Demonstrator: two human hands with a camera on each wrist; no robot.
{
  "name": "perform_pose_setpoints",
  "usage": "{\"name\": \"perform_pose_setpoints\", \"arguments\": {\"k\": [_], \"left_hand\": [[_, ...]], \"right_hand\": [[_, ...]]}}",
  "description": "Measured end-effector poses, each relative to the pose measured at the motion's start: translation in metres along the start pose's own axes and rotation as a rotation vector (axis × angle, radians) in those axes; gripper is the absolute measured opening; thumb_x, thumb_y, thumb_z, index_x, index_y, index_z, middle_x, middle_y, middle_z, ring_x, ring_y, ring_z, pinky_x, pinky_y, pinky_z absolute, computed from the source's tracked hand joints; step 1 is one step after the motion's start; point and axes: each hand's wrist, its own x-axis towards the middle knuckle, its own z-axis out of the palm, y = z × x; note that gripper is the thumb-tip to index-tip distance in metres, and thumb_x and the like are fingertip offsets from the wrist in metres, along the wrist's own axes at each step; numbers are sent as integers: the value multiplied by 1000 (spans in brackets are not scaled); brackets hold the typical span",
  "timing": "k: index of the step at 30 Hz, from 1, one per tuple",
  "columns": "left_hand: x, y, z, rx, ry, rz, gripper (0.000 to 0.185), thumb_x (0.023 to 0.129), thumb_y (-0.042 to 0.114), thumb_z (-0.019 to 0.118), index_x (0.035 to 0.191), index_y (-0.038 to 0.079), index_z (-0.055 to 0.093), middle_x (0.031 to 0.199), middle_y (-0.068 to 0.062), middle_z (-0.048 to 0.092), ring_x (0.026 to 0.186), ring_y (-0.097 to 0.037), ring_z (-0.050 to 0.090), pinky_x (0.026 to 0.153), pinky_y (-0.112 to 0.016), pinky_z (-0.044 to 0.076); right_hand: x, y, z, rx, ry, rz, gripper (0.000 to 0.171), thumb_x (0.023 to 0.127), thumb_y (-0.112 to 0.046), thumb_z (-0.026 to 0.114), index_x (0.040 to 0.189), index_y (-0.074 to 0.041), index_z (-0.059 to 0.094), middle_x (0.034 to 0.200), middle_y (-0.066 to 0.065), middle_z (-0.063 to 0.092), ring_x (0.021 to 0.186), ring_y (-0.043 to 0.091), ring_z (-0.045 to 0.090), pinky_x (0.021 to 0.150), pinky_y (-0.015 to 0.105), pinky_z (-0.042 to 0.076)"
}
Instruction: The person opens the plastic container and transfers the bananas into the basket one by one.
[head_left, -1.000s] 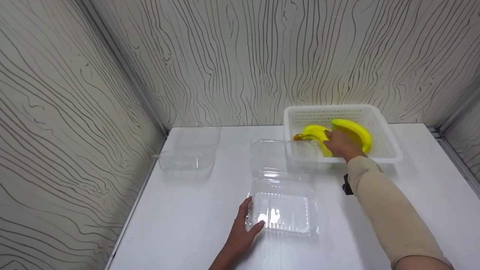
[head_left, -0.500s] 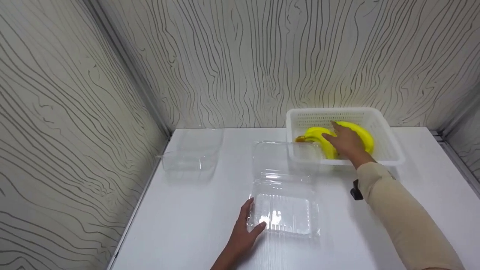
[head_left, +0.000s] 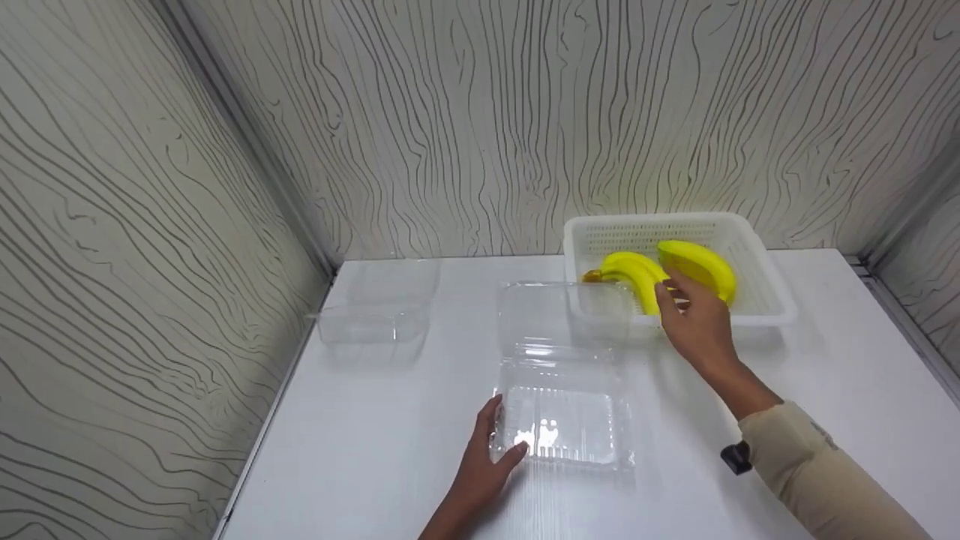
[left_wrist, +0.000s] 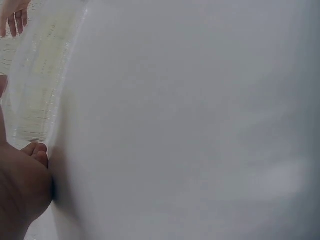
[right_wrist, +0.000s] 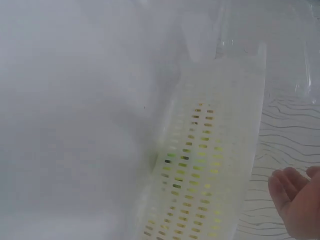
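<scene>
While wood-grain patterned wall panels (head_left: 525,112) close in three sides, the white table (head_left: 825,375) spreads across the lower part of the head view and carries everything else. At its far right edge, against the back wall, stands a white perforated plastic basket (head_left: 757,255), and the right wrist view shows its slotted side wall (right_wrist: 200,190) from close by with yellow glowing through the holes. Near the middle of the table lies an open clear plastic clamshell container (head_left: 562,420), its tray towards the person and its hinged lid (head_left: 555,315) folded back so that the lid's far corner overlaps the basket's near left corner. A second clear clamshell container (head_left: 379,315) sits open at the far left, well apart from the first. Inside the basket lies a bunch of yellow bananas (head_left: 660,270), stem end pointing left. The right hand (head_left: 697,322) hovers at the basket's near rim with fingers relaxed and spread, fingertips just at the bananas, grasping nothing. The left hand (head_left: 484,457) rests flat on the table at the near left corner of the middle container's tray, thumb and fingers (left_wrist: 37,150) lying straight against its edge and not curled round it.
</scene>
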Motion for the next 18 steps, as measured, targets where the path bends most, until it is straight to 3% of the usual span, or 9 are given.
{"name": "perform_pose_setpoints", "arguments": {"k": [4,7,9,11,14,18], "left_hand": [[0,3,0,14,3,-22,88,96,46,72,169,33,25,175,-19,32,160,-51,32,125,-75,30],[-2,3,-1,12,14,-32,89,95,47,74,168,32,26,175,-20,33,161,-51,32,125,-76,29],[-2,3,-1,2,12,-31,91,95,46,75,169,30,25,175,-20,31,161,-51,30,126,-75,29],[-2,4,-1,-7,8,-31,92,94,47,76,169,29,25,176,-20,30,162,-49,29,127,-73,28],[-1,5,0,-21,3,-31,92,94,47,76,169,28,25,177,-19,28,163,-47,27,129,-71,28],[0,4,0,-34,0,-42,93,93,47,77,168,28,25,177,-19,28,164,-47,27,129,-71,27]], "right_hand": [[-35,5,-2,14,-2,2,48,111,-41,54,149,-12,63,131,16,76,113,32,74,92,18,58],[-59,12,0,-3,-67,-2,47,111,-41,55,146,-11,65,129,14,77,112,30,75,87,7,50],[-74,16,1,-19,-153,11,50,111,-43,55,148,-10,63,135,14,74,116,31,74,91,15,57],[-87,20,1,-37,-277,30,59,110,-49,55,154,-11,56,147,15,67,123,34,72,97,31,63],[-104,22,1,-53,-486,68,76,106,-55,59,165,-13,38,163,21,50,134,41,66,105,54,61],[-124,20,4,-56,-678,78,95,101,-56,68,171,-15,21,168,28,40,143,48,57,110,62,55]]}}
